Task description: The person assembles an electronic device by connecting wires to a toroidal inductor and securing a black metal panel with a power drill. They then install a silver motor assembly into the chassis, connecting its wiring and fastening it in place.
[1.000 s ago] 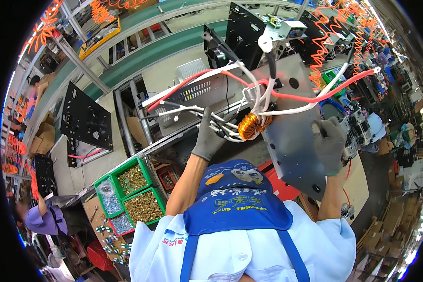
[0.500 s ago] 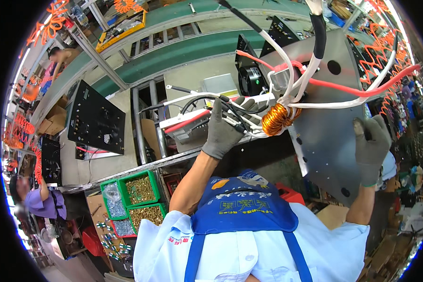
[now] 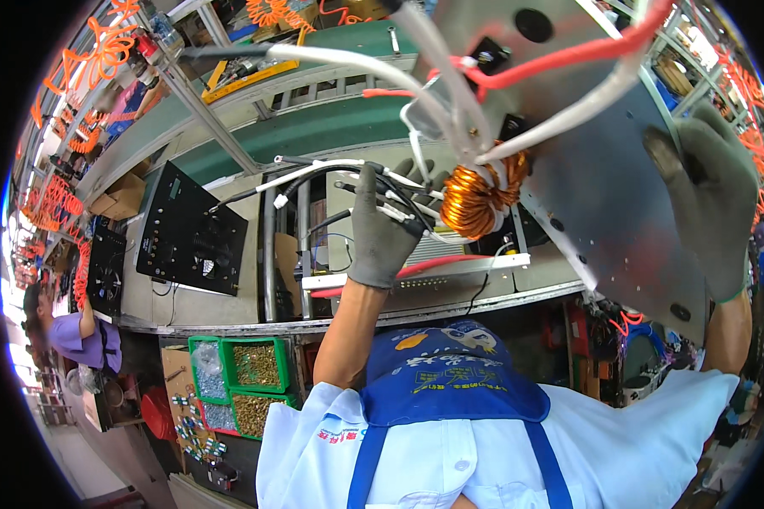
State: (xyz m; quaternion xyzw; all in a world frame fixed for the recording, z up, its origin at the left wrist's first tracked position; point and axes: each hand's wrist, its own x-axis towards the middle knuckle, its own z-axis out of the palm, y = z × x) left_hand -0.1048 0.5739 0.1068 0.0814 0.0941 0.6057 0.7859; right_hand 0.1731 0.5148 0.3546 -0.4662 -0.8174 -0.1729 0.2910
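Note:
My gloved left hand [image 3: 377, 242] is closed around a bundle of black and white cables [image 3: 323, 168], whose free ends stick out to the left. Just right of it hangs a copper-wire coil [image 3: 469, 202], with thick white leads rising from its top. A thick red cable [image 3: 560, 64] crosses in front of a large grey metal panel [image 3: 624, 204], which stands tilted. At the panel's right edge, my gloved right hand [image 3: 711, 199] grips it, thumb on the near face. Below the coil lies a white bar [image 3: 509, 261] with a red cable along it.
A black panel unit [image 3: 197, 229] stands on the bench to the left. Green bins [image 3: 287, 348] of small metal parts sit below the bench edge. Behind runs a green conveyor [image 3: 314, 114]. A person in a purple shirt [image 3: 75, 333] is at far left.
My right hand has moved up and outward and now holds the panel's edge; the panel has swung nearer. The coil and leads have come closer. My left hand still grips the cables.

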